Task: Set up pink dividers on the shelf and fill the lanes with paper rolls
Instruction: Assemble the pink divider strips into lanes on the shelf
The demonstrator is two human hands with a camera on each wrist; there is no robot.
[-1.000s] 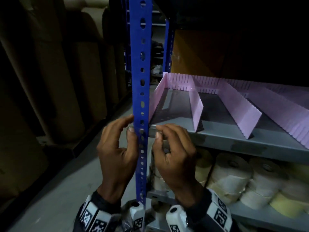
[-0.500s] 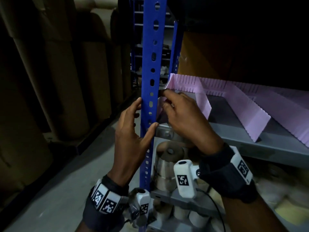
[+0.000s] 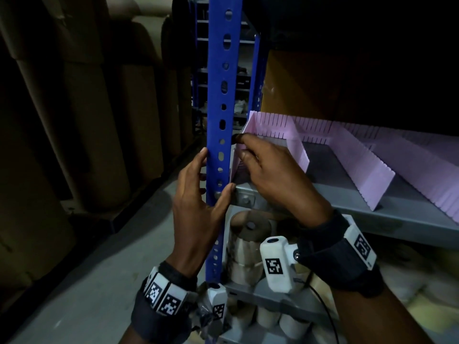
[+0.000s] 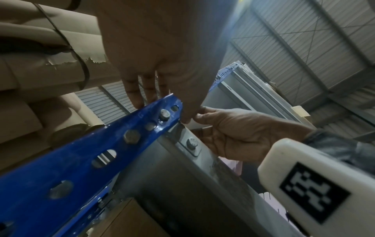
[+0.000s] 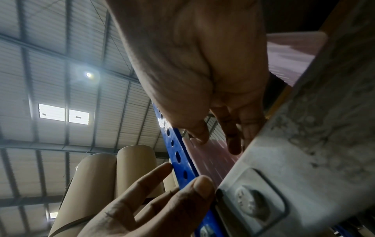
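Observation:
Pink slotted dividers [image 3: 360, 165] stand on the grey shelf [image 3: 347, 204], running front to back from a pink back strip [image 3: 273, 122]. My right hand [image 3: 239, 147] pinches the front top edge of the leftmost divider [image 3: 248, 125], right beside the blue upright post [image 3: 223, 95]. From below, the thumb and fingers lie on either side of that pink divider [image 5: 213, 155]. My left hand [image 3: 216, 170] is open, with straight fingers left of the post and the thumb on its right edge. Paper rolls [image 3: 248, 234] sit on the shelf below.
Tall brown cardboard tubes [image 3: 74, 120] stand to the left across the grey floor [image 3: 99, 269]. A brown box [image 3: 298, 83] fills the back of the shelf. More blue racking [image 3: 255, 70] rises behind the post. Bolts [image 4: 131, 136] fix the post to the shelf.
Both hands have risen from the shelf's front edge. The right hand reached onto the shelf and took hold of the leftmost divider's front end; the left hand spread along the post.

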